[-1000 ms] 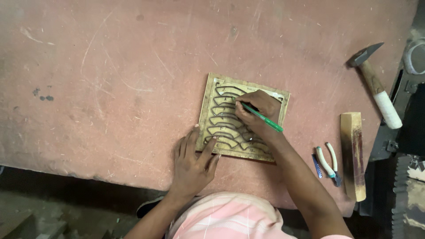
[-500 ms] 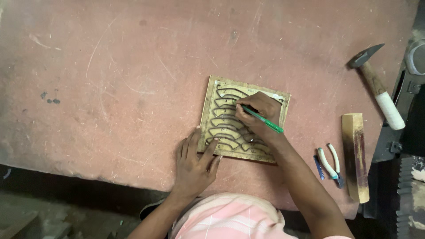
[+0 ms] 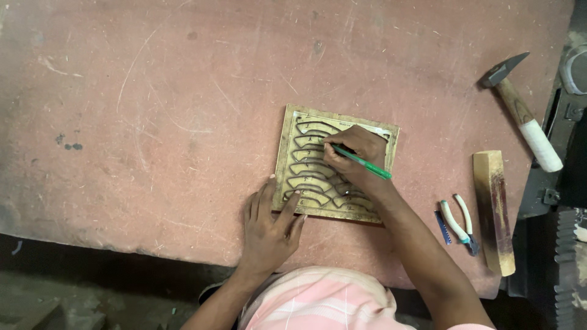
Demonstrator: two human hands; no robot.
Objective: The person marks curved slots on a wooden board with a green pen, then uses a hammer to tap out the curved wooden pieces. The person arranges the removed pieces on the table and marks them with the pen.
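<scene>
Fingers (image 3: pixel 287 205) of the left hand (image 3: pixel 269 229) are lying spread and flat, gripping nothing, tips pressing down on the lower left edge of the wooden template board (image 3: pixel 287 159). Palm is sitting on the table (image 3: pixel 153 110) just below the board, forearm coming up from the bottom edge of the view, wrist straight.

Board is lying flat on the reddish table, right of centre, tilted slightly clockwise. It is showing rows of curved arc-shaped slots cut through its face.

Right hand (image 3: pixel 358 159) is resting on top of the board, over its upper right part, fingers curled closed around a green pen (image 3: pixel 367 166). Pen is slanting down to the right, its tip touching the board near the upper slots, barrel sticking out past the knuckles. Right forearm is running diagonally from the lower right up across the board's lower right corner, covering it.

Moving right: small pliers with white handles (image 3: pixel 457 219) are lying on the table just beside the forearm, apart from the board. Next to them a long wooden block (image 3: pixel 494 208) is lying lengthwise near the table's right edge. Above it, a hammer (image 3: pixel 520 110) with a wooden handle wrapped white at the end is lying at an angle, head pointing up left, well apart from both hands.
</scene>
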